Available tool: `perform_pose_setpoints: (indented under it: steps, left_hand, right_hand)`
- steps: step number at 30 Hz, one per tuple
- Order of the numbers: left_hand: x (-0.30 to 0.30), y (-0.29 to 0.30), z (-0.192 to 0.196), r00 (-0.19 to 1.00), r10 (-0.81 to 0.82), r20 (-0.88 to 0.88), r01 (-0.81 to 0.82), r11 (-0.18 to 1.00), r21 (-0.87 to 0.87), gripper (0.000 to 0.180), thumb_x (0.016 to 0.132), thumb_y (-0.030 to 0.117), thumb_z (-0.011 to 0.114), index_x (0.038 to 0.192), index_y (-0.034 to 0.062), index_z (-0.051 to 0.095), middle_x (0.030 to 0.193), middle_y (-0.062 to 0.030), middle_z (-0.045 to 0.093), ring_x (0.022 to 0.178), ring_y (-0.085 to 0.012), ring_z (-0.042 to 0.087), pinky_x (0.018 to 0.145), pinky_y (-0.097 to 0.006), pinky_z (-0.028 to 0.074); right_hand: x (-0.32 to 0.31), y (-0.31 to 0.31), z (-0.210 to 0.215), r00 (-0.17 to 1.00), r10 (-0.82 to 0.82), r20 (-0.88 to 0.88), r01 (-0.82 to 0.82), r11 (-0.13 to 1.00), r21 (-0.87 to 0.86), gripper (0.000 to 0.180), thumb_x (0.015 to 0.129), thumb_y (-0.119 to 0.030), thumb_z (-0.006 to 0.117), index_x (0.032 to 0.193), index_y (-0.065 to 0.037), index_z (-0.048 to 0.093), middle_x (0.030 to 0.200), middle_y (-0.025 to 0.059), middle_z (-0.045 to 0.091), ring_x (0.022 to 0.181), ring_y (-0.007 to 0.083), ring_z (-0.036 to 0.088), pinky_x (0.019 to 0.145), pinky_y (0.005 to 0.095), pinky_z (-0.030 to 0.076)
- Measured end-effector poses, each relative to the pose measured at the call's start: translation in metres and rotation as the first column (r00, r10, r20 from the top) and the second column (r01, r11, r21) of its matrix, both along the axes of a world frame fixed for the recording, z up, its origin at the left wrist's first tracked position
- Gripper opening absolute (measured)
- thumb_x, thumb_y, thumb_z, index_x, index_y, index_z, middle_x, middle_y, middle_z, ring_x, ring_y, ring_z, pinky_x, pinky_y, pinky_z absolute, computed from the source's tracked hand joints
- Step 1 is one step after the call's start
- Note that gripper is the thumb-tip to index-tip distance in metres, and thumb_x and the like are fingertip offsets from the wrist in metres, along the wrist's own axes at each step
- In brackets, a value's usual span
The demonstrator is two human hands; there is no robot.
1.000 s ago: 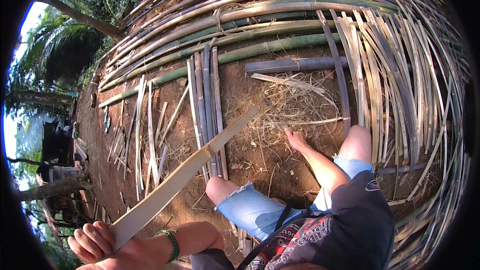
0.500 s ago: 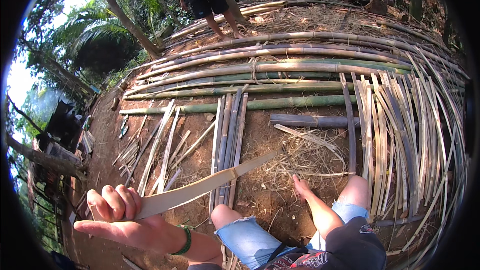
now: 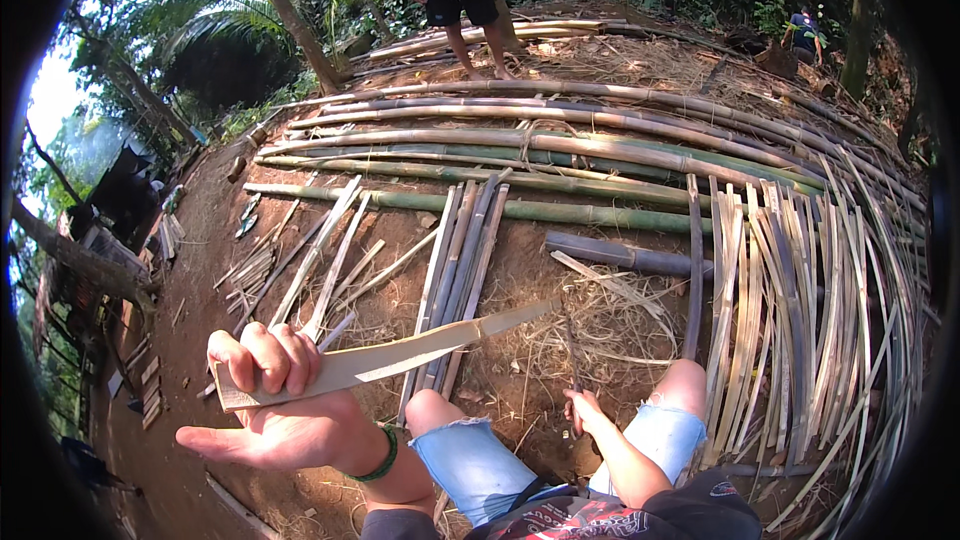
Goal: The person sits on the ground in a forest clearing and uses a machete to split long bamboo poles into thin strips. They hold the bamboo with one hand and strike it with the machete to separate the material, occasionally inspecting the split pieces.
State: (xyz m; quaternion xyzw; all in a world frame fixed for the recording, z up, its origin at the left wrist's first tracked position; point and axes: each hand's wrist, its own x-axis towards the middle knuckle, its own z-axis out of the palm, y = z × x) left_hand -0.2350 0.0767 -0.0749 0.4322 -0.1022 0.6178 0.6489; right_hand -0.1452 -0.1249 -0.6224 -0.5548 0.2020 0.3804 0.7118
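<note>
The flat pale bamboo slat (image 3: 380, 360) passes out of sight behind the curled fingers (image 3: 265, 355) of the left hand (image 3: 275, 410). The right hand (image 3: 583, 408) hides whatever its grip closes on, so what it holds cannot be told. The standing person in dark shorts (image 3: 455, 0) is cut off above the chest by the top edge. A crouched figure (image 3: 805, 32) far right is too small to make out.

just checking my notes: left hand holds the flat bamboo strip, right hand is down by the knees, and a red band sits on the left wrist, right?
One detail is off: the band on the left wrist is green, not red, as the head view shows. The left hand does hold the bamboo strip, and the right hand is down by the knees.
</note>
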Motion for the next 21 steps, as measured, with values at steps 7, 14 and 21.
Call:
perform_pose_setpoints:
  steps: [7,14,21]
  left_hand:
    - [-0.007,0.010,-0.017,0.973,-0.222,0.059,0.214,0.969,0.119,0.039,0.100,0.040,0.038,0.074,0.0115,0.029,0.066,0.0003,0.025,0.053,-0.0093,0.022,0.047,-0.023,0.020]
    - [-0.016,0.006,-0.013,0.993,-0.107,-0.054,0.117,0.961,0.250,0.039,0.092,0.045,0.046,0.067,0.0142,0.051,0.066,0.0008,0.040,0.059,-0.0131,0.038,0.052,-0.028,0.031]
    - [0.015,0.014,0.006,0.997,-0.080,0.017,0.075,0.975,0.207,0.040,0.086,0.041,0.048,0.056,0.0170,0.036,0.050,0.0034,0.025,0.034,-0.0107,0.021,0.035,-0.026,0.020]
  right_hand:
    - [-0.025,-0.027,0.012,0.999,0.011,0.036,-0.006,0.990,-0.139,0.037,0.091,-0.040,0.062,0.106,-0.008,0.053,0.070,0.0058,0.058,0.054,0.0155,0.055,0.046,0.0329,0.046]
    - [-0.022,-0.038,0.026,0.943,0.325,0.077,-0.233,0.806,-0.544,0.076,0.091,-0.060,0.047,0.133,0.003,0.048,0.094,0.0194,0.068,0.070,0.0278,0.068,0.060,0.0410,0.054]
    - [-0.027,-0.048,0.074,0.965,-0.190,0.182,0.208,0.974,-0.088,0.057,0.089,-0.061,0.053,0.079,-0.005,0.053,0.061,0.0044,0.055,0.048,0.0120,0.052,0.041,0.0299,0.041]
